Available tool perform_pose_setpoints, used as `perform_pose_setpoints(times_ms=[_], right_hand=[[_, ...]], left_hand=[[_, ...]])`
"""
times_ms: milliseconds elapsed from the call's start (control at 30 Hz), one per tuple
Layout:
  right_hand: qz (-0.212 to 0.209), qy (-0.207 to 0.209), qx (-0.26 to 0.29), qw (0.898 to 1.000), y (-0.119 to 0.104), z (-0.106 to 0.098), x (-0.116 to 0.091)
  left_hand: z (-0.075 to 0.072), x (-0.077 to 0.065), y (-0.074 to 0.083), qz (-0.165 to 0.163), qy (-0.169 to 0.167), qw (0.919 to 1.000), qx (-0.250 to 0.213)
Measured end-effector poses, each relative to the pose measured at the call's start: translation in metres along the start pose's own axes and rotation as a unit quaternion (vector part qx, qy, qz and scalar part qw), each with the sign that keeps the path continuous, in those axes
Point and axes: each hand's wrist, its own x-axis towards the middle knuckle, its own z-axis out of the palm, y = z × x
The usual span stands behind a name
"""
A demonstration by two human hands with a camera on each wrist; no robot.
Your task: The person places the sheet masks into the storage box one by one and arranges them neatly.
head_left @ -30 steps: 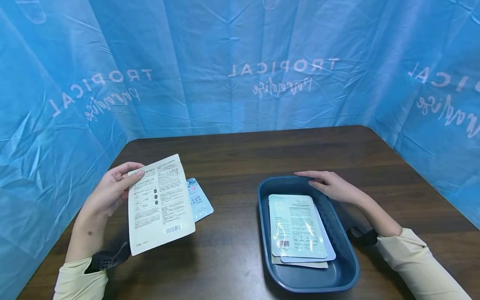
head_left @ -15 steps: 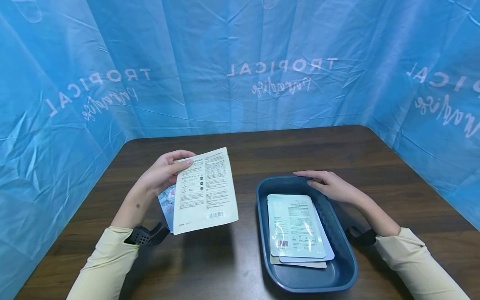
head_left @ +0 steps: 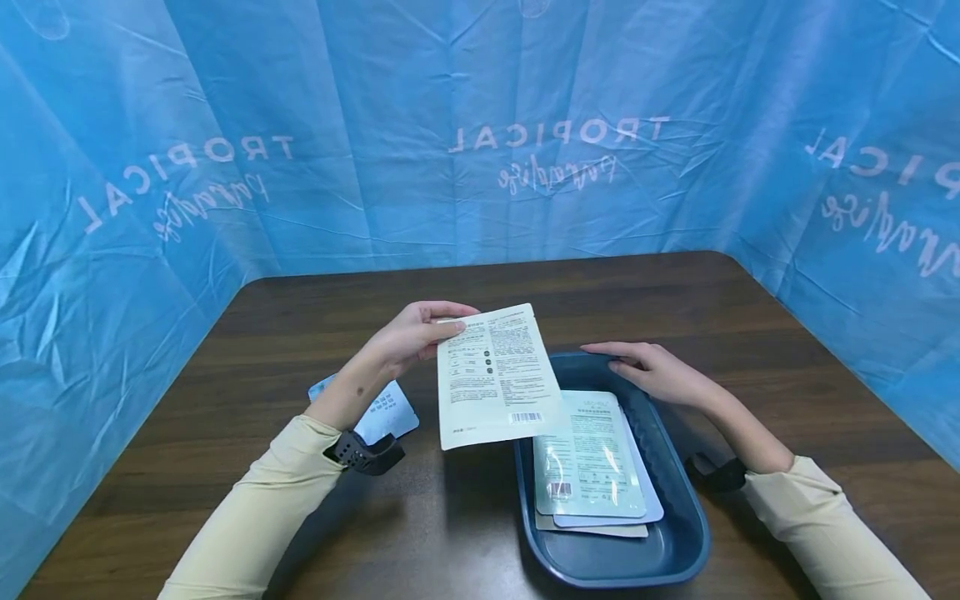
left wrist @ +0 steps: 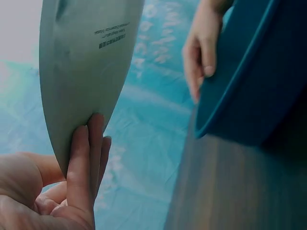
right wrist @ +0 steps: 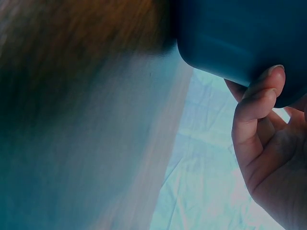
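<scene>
My left hand [head_left: 420,333] pinches a cream sheet mask sachet [head_left: 495,379] by its upper left edge, thumb on the printed side. The sachet's lower right corner overlaps the blue tub [head_left: 686,492] in the head view. In the left wrist view several fingers [left wrist: 79,167] lie along the sachet's other face. My right hand [head_left: 663,375] grips the tub's far right corner, its fingers [right wrist: 254,103] curled against the outer wall in the right wrist view. A pale green sachet [head_left: 592,458] lies on top of a lavender sachet [head_left: 651,507] and a cream sachet [head_left: 636,531] in the tub.
A light blue sachet [head_left: 393,412] lies on the dark wooden table [head_left: 360,533], partly covered by the left forearm. A blue printed curtain [head_left: 405,183] hangs behind the table and along both sides. A black band [head_left: 367,454] is on the left wrist.
My left hand has carried the cream sachet rightward from the table's left side to the tub's left rim. The light blue sachet behind it has come into view again. My right hand stays put.
</scene>
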Motion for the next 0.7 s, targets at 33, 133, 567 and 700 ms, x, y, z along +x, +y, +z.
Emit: perform_pose_setpoints(times_ms=[33, 133, 567, 700], right_hand=[[0.0, 0.0, 0.0, 1.0, 0.0, 0.0, 0.0], [0.0, 0.001, 0.0, 1.0, 0.0, 0.001, 0.0], [0.035, 0.001, 0.024, 0.999, 0.001, 0.001, 0.0], [0.014, 0.004, 0.016, 1.0, 0.001, 0.001, 0.0]], left_hand=[[0.005, 0.003, -0.001, -0.003, -0.006, 1.0, 0.0], [0.02, 0.011, -0.004, -0.011, -0.016, 0.9998, 0.004], [0.063, 0.03, -0.022, -0.034, -0.057, 0.9963, 0.054], [0.074, 0.032, -0.025, -0.029, -0.058, 0.994, 0.088]])
